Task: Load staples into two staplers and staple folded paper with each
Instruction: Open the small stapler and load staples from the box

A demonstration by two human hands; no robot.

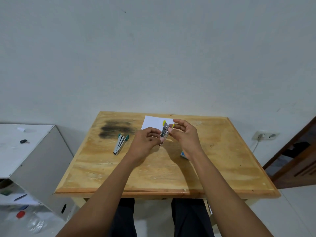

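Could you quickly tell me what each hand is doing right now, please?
Left hand: holds the yellow stapler.
Right hand: pinches the same stapler's top.

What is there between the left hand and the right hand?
In the head view, the yellow stapler, which the left hand and the right hand both hold.

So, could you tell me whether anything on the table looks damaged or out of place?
Yes: the table has a dark, smudged patch near its far left corner, like a scorch or stain. The green stapler beside it lies open. The left hand and right hand hold the yellow stapler; nothing odd there.
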